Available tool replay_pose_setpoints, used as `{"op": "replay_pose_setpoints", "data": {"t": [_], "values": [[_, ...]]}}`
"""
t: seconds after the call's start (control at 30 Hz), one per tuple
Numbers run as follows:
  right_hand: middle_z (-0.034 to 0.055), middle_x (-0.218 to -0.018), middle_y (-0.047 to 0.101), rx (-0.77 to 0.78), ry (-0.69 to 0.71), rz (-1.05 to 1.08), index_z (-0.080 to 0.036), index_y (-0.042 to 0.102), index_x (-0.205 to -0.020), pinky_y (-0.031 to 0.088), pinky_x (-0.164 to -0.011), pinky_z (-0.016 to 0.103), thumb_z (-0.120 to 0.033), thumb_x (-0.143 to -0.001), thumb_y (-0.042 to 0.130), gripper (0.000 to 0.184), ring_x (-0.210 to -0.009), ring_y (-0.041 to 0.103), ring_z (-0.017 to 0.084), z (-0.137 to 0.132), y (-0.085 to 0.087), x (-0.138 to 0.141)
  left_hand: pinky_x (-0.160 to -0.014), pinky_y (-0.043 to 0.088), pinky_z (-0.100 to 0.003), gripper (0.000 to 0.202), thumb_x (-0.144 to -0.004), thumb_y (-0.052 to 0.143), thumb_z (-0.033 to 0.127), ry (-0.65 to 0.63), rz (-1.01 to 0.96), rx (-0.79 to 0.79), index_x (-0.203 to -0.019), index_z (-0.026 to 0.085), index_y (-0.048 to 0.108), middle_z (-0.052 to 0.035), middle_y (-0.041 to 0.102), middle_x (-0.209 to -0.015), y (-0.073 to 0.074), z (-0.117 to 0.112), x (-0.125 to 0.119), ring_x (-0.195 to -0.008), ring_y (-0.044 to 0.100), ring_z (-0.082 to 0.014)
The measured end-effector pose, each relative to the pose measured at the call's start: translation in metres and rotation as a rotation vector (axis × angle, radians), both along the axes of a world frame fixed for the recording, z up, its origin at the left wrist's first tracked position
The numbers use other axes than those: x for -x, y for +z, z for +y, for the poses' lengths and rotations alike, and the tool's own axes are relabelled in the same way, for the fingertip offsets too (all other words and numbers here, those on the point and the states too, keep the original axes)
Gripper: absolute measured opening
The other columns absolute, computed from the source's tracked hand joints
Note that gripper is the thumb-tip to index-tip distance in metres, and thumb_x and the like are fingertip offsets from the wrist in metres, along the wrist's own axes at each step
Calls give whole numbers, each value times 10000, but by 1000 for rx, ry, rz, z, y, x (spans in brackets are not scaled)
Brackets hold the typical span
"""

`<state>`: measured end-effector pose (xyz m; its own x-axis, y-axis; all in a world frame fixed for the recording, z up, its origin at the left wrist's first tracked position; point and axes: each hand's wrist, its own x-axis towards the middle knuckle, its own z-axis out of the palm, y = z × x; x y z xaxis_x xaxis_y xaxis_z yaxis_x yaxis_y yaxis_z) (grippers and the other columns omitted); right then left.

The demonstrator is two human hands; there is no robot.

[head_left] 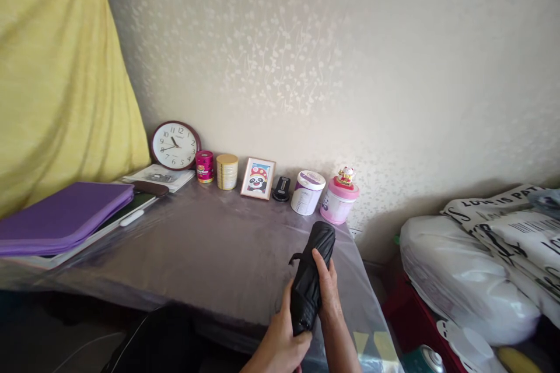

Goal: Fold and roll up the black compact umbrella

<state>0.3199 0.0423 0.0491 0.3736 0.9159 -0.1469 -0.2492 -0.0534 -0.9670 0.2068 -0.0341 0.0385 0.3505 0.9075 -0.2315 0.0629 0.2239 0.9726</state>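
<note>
A folded black umbrella (306, 285) is held between my two hands above the right front part of the table, tilted with its far end up and to the right. My left hand (284, 332) is closed round its lower end. Along its right side, my right hand (327, 291) grips it with the thumb lying on top. A short black strap (296, 258) sticks out from the umbrella's left side. The fingers beneath the umbrella are partly hidden.
Along the wall stand a clock (175, 145), a pink tin (204, 166), a yellow tin (227, 172), a framed panda picture (258, 178), a black stand (282, 189) and two tubs, purple-white (308, 193) and pink (339, 204). Purple folders (65, 215) lie left; plastic bags (464, 274) sit right.
</note>
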Motion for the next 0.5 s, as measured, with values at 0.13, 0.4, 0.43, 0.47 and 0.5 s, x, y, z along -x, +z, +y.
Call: {"op": "replay_pose_setpoints", "data": {"t": [0.13,0.4,0.43,0.47,0.5], "values": [[-4,-688,668,13,52,90,-161,592,-1062,496,-535,271,-550,-605,692,608,-583,618,177,-4,8,-1,-374,294,-169,743,-655,518,245,-124,-277,110,-1331,217,210,65,551,-584,9,-3,-2,-328,403,-68],[-1,-728,678,-28,26,-52,-183,577,-1075,505,-587,291,-534,-614,695,592,-656,629,202,-6,-3,7,-720,443,-295,848,-661,486,92,133,306,-228,-1409,178,97,-119,629,-1011,-22,-3,-7,-845,628,-228],[-5,-727,675,-25,20,-49,-183,583,-1068,503,-588,287,-534,-615,693,583,-654,625,197,-5,-3,8,-764,434,-311,851,-666,488,86,131,360,-254,-1414,169,90,-145,614,-1064,-20,-3,-4,-930,611,-251],[-9,-728,672,-23,14,-41,-183,589,-1063,501,-588,283,-532,-616,692,576,-653,620,192,-4,-3,8,-771,433,-318,851,-675,495,93,115,379,-256,-1417,167,84,-154,610,-1072,-16,-3,0,-938,610,-258],[-12,-733,670,-19,4,-26,-184,595,-1059,500,-591,279,-530,-615,693,571,-656,618,188,-3,-2,8,-744,443,-316,860,-685,508,113,81,354,-234,-1418,175,63,-146,619,-1044,-10,-3,4,-878,628,-247]]}}
